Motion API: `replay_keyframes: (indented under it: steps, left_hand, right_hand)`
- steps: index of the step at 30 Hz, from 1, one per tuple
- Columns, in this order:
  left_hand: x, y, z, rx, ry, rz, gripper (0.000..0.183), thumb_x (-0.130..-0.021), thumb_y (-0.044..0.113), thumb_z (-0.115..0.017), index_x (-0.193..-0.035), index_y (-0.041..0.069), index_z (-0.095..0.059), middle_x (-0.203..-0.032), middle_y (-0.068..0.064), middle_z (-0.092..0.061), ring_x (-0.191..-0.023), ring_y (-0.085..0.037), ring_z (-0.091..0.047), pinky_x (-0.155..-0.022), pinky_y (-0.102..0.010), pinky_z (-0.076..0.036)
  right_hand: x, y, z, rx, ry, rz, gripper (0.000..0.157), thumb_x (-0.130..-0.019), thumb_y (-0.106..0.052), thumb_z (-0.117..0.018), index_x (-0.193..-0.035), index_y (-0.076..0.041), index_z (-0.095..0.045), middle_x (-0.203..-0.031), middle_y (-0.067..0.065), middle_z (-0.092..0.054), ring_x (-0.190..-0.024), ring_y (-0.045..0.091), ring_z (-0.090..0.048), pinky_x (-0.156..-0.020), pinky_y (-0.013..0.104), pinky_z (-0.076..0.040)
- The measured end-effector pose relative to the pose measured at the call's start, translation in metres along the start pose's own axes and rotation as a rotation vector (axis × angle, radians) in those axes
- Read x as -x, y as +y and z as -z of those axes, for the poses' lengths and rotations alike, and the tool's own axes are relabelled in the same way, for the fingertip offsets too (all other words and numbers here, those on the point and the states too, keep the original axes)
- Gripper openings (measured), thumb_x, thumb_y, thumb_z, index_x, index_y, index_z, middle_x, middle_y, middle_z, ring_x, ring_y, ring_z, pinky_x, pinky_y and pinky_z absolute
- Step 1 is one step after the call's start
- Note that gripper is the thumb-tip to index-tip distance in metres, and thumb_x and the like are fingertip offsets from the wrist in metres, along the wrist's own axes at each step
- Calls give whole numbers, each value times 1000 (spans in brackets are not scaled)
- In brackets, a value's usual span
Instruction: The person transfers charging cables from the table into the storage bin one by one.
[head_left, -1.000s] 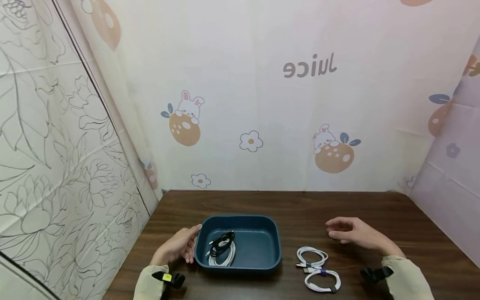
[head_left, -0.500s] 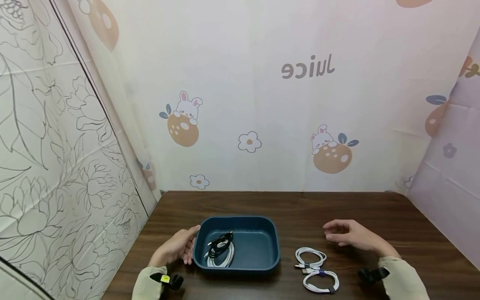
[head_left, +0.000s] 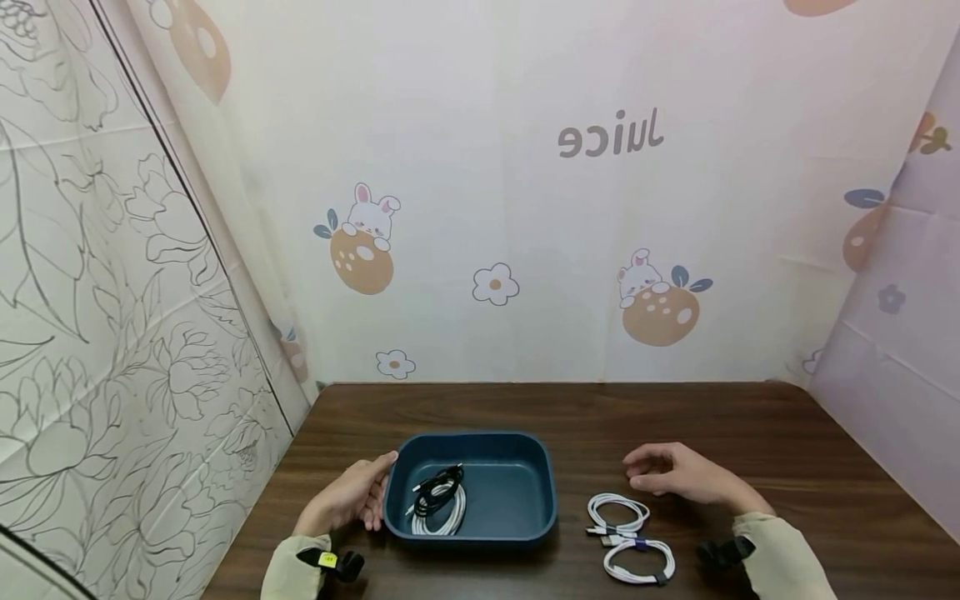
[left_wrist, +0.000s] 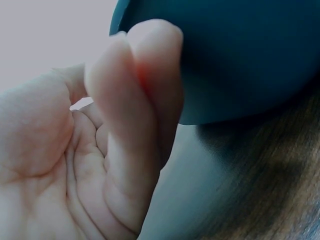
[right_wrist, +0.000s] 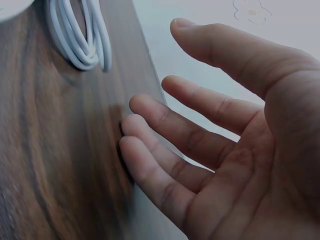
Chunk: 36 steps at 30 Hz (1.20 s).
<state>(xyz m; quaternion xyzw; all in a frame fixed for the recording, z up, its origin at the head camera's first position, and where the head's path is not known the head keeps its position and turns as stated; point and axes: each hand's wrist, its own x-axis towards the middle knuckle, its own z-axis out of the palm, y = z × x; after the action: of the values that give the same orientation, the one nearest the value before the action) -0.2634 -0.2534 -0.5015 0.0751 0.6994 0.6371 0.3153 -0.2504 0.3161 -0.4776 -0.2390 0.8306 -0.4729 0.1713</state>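
Observation:
A dark blue rectangular bin (head_left: 517, 533) rests on the wooden table. In its left half lie a coiled black cable (head_left: 438, 493) and a coiled white cable (head_left: 454, 518). My left hand (head_left: 352, 497) is at the bin's left side, thumb tip at the rim and the other fingers along the outer wall; the left wrist view shows the fingers close against the wall. Right of the bin, a coiled white cable (head_left: 618, 510) and another one (head_left: 640, 562) with a purple tie lie together. My right hand (head_left: 690, 475) hovers just beyond them, fingers loosely spread, holding nothing.
The brown wooden table (head_left: 585, 408) ends at a printed curtain (head_left: 442, 317) behind it. Patterned sheets hang at the left and right sides. Black wrist camera mounts sit on both sleeves.
My right hand has moved left, closer over the loose white cables. The left hand stays by the bin. The whole head view has shifted slightly.

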Motion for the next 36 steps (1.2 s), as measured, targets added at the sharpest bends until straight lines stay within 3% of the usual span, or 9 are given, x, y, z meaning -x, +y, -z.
replay_keyframes:
  steps: [12, 19, 26, 36]
  left_hand:
    - [0, 2, -1, -16, 3, 7, 65, -107, 57, -41, -70, 10, -64, -55, 1, -65, -45, -10, -64, -43, -24, -53]
    - [0, 0, -1, -7, 19, 10, 64, -105, 60, -43, -70, 10, -65, -54, 0, -64, -44, -11, -64, -43, -25, -53]
    - [0, 1, -1, -1, 11, 7, 64, -106, 58, -42, -70, 10, -65, -55, 1, -65, -45, -11, -64, -43, -24, -53]
    - [0, 1, -1, -5, 11, -3, 65, -105, 60, -43, -70, 10, -64, -55, 1, -65, -45, -10, -64, -43, -25, -53]
  right_hand:
    - [-7, -1, -10, 17, -37, 53, 39, -101, -16, -66, -133, 6, -60, -121, 22, -70, -104, 1, -66, -80, 23, -57]
    - [-10, -5, -13, -9, -61, 62, 39, -101, -14, -65, -132, 9, -59, -121, 27, -68, -103, 3, -66, -76, 26, -58]
    - [-12, -5, -16, 13, -67, 72, 37, -101, -13, -65, -132, 6, -60, -119, 22, -69, -103, 3, -66, -80, 23, -56]
    - [-13, -8, -20, -24, -82, 58, 37, -99, -10, -67, -131, 7, -61, -119, 24, -68, -94, 14, -70, -76, 26, -58]
